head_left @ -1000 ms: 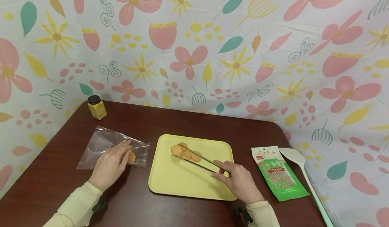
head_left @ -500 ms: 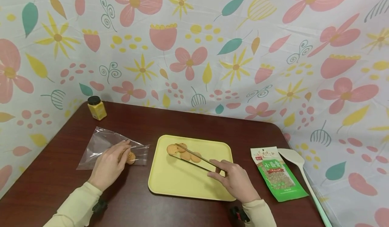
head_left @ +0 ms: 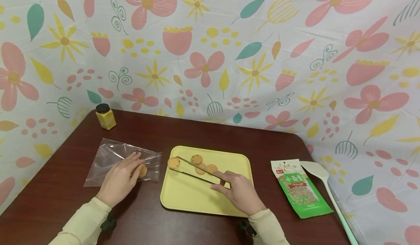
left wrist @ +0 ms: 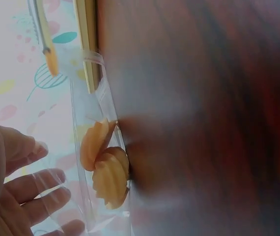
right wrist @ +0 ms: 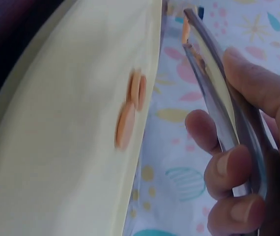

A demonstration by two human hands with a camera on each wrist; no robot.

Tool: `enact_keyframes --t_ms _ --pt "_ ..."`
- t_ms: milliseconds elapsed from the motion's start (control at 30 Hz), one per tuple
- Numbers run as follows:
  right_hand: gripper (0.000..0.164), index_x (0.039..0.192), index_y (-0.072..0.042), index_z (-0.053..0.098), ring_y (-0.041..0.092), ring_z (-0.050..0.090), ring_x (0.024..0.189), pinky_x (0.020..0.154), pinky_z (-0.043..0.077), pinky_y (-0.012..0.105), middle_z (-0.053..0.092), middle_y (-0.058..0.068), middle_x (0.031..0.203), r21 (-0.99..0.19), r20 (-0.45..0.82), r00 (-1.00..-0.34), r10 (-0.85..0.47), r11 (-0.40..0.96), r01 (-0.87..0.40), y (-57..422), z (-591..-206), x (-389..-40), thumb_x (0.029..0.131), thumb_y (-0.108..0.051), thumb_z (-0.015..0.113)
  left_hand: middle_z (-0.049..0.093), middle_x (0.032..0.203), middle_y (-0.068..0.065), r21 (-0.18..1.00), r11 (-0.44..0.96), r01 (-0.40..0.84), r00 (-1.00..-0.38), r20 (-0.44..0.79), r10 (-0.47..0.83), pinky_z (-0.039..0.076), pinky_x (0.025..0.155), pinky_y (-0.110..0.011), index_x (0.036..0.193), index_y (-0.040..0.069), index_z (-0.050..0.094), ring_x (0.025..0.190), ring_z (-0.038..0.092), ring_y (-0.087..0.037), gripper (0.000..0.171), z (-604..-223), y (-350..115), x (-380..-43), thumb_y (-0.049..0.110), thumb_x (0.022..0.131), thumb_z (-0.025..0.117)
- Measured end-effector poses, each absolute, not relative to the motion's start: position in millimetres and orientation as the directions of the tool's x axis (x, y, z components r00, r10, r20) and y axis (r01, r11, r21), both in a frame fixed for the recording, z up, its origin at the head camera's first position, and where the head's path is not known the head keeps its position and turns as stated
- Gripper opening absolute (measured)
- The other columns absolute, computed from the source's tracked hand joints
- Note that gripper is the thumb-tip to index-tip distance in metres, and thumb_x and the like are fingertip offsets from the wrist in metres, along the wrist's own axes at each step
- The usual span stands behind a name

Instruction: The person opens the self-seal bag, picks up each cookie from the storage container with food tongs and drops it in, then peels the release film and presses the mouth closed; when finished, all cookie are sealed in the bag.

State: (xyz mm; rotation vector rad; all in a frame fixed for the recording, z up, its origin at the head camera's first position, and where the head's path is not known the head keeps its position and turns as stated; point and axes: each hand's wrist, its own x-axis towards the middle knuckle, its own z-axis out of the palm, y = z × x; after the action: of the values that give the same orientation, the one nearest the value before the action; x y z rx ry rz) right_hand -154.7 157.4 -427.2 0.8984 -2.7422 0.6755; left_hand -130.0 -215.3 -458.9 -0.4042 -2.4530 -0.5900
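My right hand [head_left: 241, 192] grips metal tongs [head_left: 197, 167], whose tips pinch a round cookie [head_left: 173, 163] above the left edge of the yellow tray [head_left: 203, 201]. Three more round cookies [right wrist: 126, 125] lie on the tray, shown edge-on in the right wrist view. On the left, a clear plastic bag [head_left: 106, 161] lies on the table, its mouth facing the tray. My left hand [head_left: 119, 179] rests at the bag with fingers extended. Swirled cookies [left wrist: 111, 179] sit inside the bag beside these fingers, partly hidden by the hand in the head view.
A yellow jar with a black lid [head_left: 106, 117] stands at the table's back left corner. Right of the tray lie a green and white spice packet [head_left: 300, 188] and a pale spatula [head_left: 316, 169]. A flower-patterned cloth [head_left: 210, 62] hangs behind the table.
My right hand has moved left with the tongs, carrying the pinched cookie away from the others to the tray's left edge. The left hand has stayed at the bag.
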Motion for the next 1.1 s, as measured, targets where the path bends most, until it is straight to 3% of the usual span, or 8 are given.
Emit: enact_keyframes --t_ms 367,533,833,1100 --pt "0.042 0.122 -0.023 0.070 -0.001 0.038 0.048 0.049 0.038 0.020 0.051 -0.021 0.075 -0.384 0.254 -0.791 -0.557 0.693 -0.611 121.5 -432.5 -160.6 0.086 -0.046 0.069 0.064 0.121 -0.023 0.313 0.855 0.413 -0.778 0.609 0.153 0.046 0.095 -0.058 0.107 -0.004 0.071 0.116 0.057 -0.042 0.026 -462.1 -216.6 -131.6 0.002 0.082 0.071" --pt "0.046 0.123 -0.020 0.069 0.000 0.039 0.049 0.048 0.039 0.020 0.052 -0.020 0.074 -0.384 0.235 -0.783 -0.576 0.685 -0.619 108.8 -431.5 -163.4 0.087 -0.048 0.067 0.064 0.122 -0.023 0.319 0.852 0.415 -0.777 0.612 0.150 0.044 0.094 -0.060 0.108 -0.002 0.071 0.116 0.058 -0.041 0.026 -462.7 -217.4 -131.6 0.003 0.083 0.071" --pt "0.045 0.123 -0.018 0.069 0.002 0.049 0.063 0.052 0.042 0.020 0.055 -0.021 0.071 -0.400 0.191 -0.781 -0.594 0.680 -0.615 91.6 -432.4 -168.9 0.087 -0.045 0.068 0.062 0.123 -0.024 0.361 0.826 0.433 -0.787 0.598 0.151 0.043 0.093 -0.064 0.109 -0.002 0.071 0.115 0.058 -0.043 0.027 -460.7 -215.8 -130.8 -0.001 0.082 0.071" --pt "0.045 0.122 -0.015 0.070 -0.002 0.052 0.057 0.054 0.048 0.023 0.059 -0.019 0.071 -0.402 0.177 -0.768 -0.616 0.667 -0.627 79.7 -432.2 -175.1 0.087 -0.045 0.068 0.062 0.124 -0.023 0.429 0.800 0.419 -0.821 0.554 0.134 0.041 0.096 -0.063 0.111 -0.001 0.071 0.118 0.056 -0.041 0.027 -461.5 -213.7 -130.0 0.000 0.084 0.071"
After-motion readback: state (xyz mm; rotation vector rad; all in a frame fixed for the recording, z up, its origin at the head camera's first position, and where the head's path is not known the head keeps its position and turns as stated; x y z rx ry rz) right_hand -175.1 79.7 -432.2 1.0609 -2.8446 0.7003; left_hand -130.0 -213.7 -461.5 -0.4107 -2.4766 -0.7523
